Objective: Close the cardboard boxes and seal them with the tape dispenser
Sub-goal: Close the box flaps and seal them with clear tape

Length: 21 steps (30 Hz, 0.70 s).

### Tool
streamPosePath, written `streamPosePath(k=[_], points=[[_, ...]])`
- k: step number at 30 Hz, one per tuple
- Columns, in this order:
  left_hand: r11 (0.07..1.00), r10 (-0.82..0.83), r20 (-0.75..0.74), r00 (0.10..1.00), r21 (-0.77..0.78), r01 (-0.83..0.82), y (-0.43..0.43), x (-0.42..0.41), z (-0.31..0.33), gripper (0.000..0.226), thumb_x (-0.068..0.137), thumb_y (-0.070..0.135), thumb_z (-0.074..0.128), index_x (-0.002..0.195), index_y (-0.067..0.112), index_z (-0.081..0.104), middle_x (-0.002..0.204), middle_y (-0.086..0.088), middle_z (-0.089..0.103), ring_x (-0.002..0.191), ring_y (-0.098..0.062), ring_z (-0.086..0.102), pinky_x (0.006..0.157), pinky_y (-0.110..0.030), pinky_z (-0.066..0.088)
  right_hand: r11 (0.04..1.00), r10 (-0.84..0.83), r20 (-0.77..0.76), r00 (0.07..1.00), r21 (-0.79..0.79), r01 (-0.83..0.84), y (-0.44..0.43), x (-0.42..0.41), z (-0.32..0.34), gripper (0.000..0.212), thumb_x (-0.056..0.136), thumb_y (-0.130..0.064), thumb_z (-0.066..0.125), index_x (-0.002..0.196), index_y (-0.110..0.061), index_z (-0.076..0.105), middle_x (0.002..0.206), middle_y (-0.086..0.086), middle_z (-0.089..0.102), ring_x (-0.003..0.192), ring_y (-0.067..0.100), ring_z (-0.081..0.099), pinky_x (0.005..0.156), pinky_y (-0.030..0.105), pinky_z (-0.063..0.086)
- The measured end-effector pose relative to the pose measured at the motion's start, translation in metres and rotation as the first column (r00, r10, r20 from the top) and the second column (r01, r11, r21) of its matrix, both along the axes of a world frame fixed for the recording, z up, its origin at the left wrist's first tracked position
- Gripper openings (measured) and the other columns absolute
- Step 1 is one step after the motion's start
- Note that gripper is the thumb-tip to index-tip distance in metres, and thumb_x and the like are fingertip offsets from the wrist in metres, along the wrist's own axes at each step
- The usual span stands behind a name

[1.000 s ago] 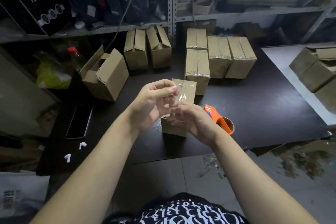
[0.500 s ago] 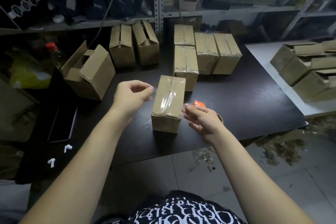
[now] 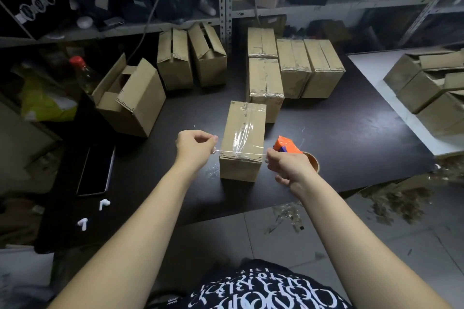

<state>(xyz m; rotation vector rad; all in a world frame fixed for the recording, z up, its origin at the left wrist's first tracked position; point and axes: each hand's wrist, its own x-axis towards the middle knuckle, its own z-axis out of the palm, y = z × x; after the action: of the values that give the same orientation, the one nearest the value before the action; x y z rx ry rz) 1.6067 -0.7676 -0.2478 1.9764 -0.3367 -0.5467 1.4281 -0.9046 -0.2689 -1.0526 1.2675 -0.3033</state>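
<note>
The left hand (image 3: pixel 194 145) pinched one end of a clear tape strip (image 3: pixel 241 152) and the right hand (image 3: pixel 288 167) pinched the other, the fingers (image 3: pixel 212 138) curled tight on it. Between the two sets of fingers, the strip stretched taut across the near end of the closed cardboard box (image 3: pixel 244 130) on the dark counter (image 3: pixel 351 133). The orange tape dispenser (image 3: pixel 288 145) lay just beyond the right fingers.

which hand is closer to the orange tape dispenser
Right. The right hand sits just on the near side of the tape dispenser. The left hand is on the other side of the box from it. Both hands pinch a strip of tape.
</note>
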Motion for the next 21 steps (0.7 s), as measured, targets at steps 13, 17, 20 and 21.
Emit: streamPosePath(k=[13,17,20,21], points=[[1.000,0.010,-0.153,0.988,0.027,-0.006,-0.003,-0.004,-0.022,0.012,0.090,0.011,0.078,0.079,0.008,0.079,0.075,-0.011,0.075,0.067,-0.016,0.067,0.070,-0.028,0.056,0.999,0.021,-0.066,0.998,-0.039,-0.024,-0.002,0.000,-0.019,0.012,0.098,-0.023,0.073,0.099,-0.012,0.075,0.102,0.003,0.077,0.095,0.015,0.073,0.071,0.032,0.052],[0.996,0.086,-0.294,0.952,0.003,-0.089,-0.003,-0.005,-0.036,0.009,0.092,0.013,0.078,0.084,0.009,0.080,0.076,-0.010,0.074,0.070,-0.016,0.066,0.062,-0.025,0.047,0.998,0.048,-0.025,0.999,0.050,-0.047,-0.001,0.002,-0.024,0.013,0.099,-0.025,0.072,0.103,-0.014,0.075,0.106,0.000,0.078,0.100,0.015,0.072,0.078,0.036,0.051],[0.987,0.141,-0.383,0.913,-0.023,-0.162,-0.001,-0.007,-0.043,0.005,0.091,0.017,0.079,0.090,0.012,0.079,0.087,-0.007,0.076,0.082,-0.019,0.070,0.057,-0.024,0.047,0.994,0.019,-0.026,0.999,0.104,-0.016,0.000,0.003,-0.030,0.020,0.095,-0.031,0.077,0.108,-0.016,0.075,0.109,0.000,0.077,0.103,0.017,0.071,0.076,0.036,0.051],[0.984,0.154,-0.391,0.908,-0.025,-0.178,-0.001,-0.008,-0.045,0.006,0.092,0.019,0.079,0.090,0.014,0.079,0.090,-0.006,0.076,0.086,-0.019,0.070,0.059,-0.025,0.048,0.992,0.005,-0.028,1.000,0.124,-0.001,0.000,0.003,-0.032,0.025,0.092,-0.033,0.079,0.111,-0.016,0.075,0.110,0.000,0.077,0.103,0.016,0.072,0.074,0.036,0.051]])
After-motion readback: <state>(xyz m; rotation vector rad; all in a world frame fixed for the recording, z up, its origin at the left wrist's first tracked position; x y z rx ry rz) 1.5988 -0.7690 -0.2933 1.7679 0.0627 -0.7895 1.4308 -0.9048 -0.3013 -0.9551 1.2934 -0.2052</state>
